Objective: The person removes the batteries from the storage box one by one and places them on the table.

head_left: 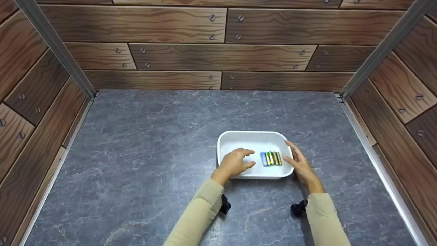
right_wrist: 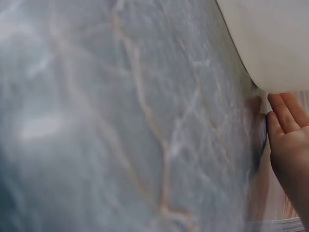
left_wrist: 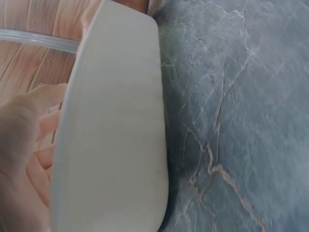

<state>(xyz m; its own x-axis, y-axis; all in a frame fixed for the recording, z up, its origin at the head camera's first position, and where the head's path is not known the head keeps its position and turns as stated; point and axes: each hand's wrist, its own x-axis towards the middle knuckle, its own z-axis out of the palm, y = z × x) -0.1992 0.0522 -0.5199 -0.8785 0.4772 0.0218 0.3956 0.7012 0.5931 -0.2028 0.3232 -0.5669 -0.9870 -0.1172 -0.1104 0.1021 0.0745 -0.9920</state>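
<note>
A white rectangular tray (head_left: 252,176) with rounded corners stands on the dark marbled surface. Several cylindrical batteries (head_left: 272,159), mostly green and gold with a blue one at the left end, lie side by side in its right half. My left hand (head_left: 235,162) hovers over the tray's left part, fingers spread and loosely bent, left of the batteries and holding nothing. At the tray's right end my right hand (head_left: 302,166) holds the wall, thumb over the rim and fingers along the outside. In the right wrist view, its fingers (right_wrist: 285,113) lie against the tray; the thumb is hidden.
Wood-patterned panels (head_left: 218,58) enclose the marbled surface (head_left: 136,153) at the back and both sides. Metal rails (head_left: 375,160) run along the side edges. A black wrist camera (head_left: 298,208) hangs beneath the right sleeve, another (head_left: 224,205) beneath the left.
</note>
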